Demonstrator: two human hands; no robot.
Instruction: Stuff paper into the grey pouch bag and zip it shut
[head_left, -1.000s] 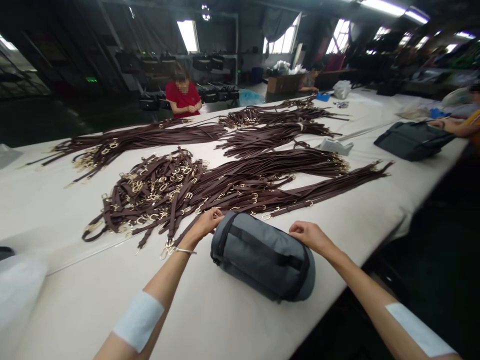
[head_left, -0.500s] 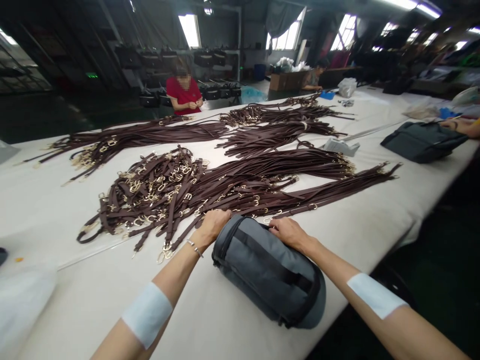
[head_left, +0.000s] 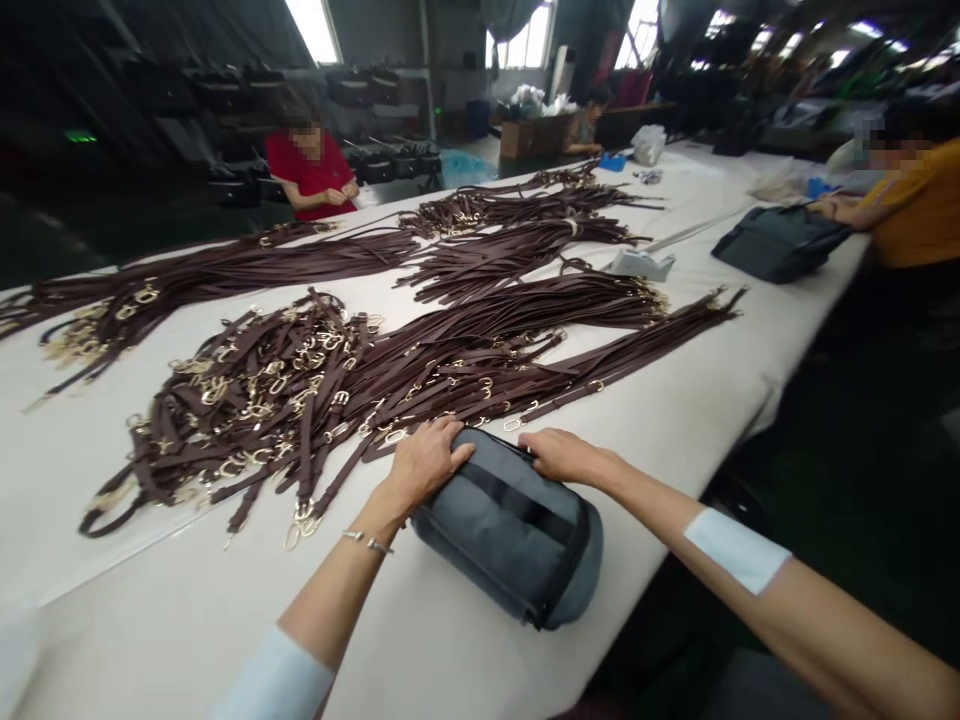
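Fingers of the left hand [head_left: 424, 462] are lying spread and fairly flat over the far left end of a grey fabric bag [head_left: 508, 525], pressing on it rather than pinching it; fingers of the right hand [head_left: 559, 455] are curling over the bag's far upper edge, and whether they are gripping a zip pull or a tab there I cannot tell, since the tips are hiding behind the fabric; the bag is lying on its side on the white table [head_left: 187, 600], close to the near edge, with a black strap band [head_left: 525, 505] running across its top; just beyond both hands a heap of dark brown straps with gold buckles [head_left: 300, 385] is spreading over the table, the nearest ends almost touching the bag; further off, more bundles of brown straps [head_left: 517, 235] are lying in rows, and a second dark bag [head_left: 776, 240] is resting near a person in orange [head_left: 919, 200]; another person in red [head_left: 311, 170] is sitting at the far side.

By my reading, the step in hand is steadying the bag at its far end and working at its opening or fitting point; the next move seems to be calling for one hand holding the bag down while the other is reaching the short way to a strap end in the heap.
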